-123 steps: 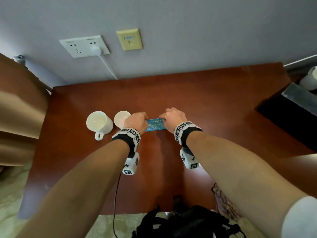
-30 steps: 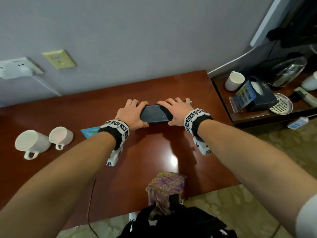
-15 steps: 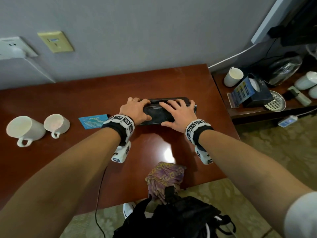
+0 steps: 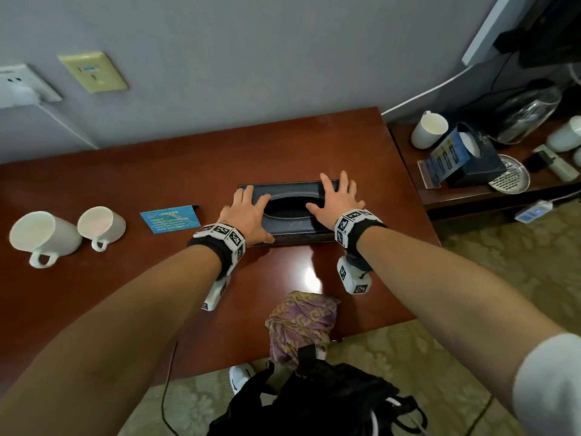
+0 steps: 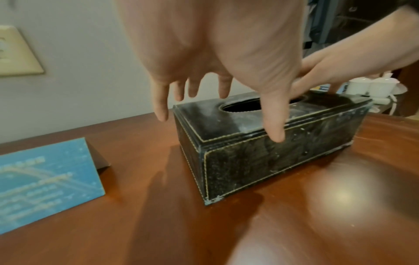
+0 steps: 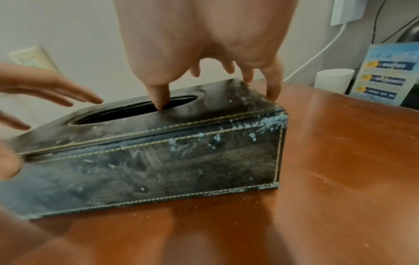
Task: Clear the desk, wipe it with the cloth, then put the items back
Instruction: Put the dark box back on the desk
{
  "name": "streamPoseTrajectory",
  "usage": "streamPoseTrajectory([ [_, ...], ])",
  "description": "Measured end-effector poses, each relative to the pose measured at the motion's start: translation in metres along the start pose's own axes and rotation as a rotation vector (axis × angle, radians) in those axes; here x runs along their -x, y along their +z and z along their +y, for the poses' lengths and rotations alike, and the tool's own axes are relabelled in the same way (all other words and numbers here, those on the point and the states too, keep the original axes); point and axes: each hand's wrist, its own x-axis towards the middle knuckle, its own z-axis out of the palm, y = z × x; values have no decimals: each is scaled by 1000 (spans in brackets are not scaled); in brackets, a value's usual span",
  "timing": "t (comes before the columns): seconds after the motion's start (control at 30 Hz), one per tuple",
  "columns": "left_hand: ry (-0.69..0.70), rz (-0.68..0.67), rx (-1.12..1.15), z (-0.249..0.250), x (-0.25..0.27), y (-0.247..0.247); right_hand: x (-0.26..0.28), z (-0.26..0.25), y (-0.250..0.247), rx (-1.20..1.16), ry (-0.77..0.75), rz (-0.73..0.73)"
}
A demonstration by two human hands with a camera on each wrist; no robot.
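Observation:
A worn black tissue box (image 4: pixel 290 212) (image 5: pixel 269 143) (image 6: pixel 158 152) stands on the red-brown desk (image 4: pixel 157 278), right of centre. Both my hands hover just over its top with fingers spread and straight. My left hand (image 4: pixel 248 212) (image 5: pixel 215 71) is over the box's left end, my right hand (image 4: pixel 336 199) (image 6: pixel 204 44) over its right end. Neither hand grips it. A blue tent card (image 4: pixel 171 218) (image 5: pixel 45 181) stands left of the box. Two white cups (image 4: pixel 44 236) (image 4: pixel 102 226) lie on their sides at the far left. A purple patterned cloth (image 4: pixel 301 322) sits at the desk's front edge.
A lower side shelf (image 4: pixel 471 196) to the right carries a white cup (image 4: pixel 429 130), a blue leaflet stand (image 4: pixel 446 155), a dark box, a metal tray (image 4: pixel 509 174) and a glass kettle. Wall sockets (image 4: pixel 22 86) are at the back left. A black bag (image 4: pixel 314 401) lies on the floor below.
The tissue box has been set down on the desk. My hands have let go of it and lifted off with fingers spread. The view shifted slightly.

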Motion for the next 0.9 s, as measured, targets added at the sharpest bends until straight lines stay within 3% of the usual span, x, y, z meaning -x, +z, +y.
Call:
streamPoseTrajectory([
  [0.13, 11, -94, 15, -4, -10, 6, -8, -8, 4, 2, 12, -54],
  [0.37, -1, -47, 67, -10, 0, 14, -10, -12, 0, 45, -30, -79],
  [0.63, -66, -50, 97, -55, 2, 8, -26, -51, -9, 14, -163, -156],
  [0.9, -80, -32, 140, -74, -2, 6, -25, -78, 10, 51, -120, -95],
])
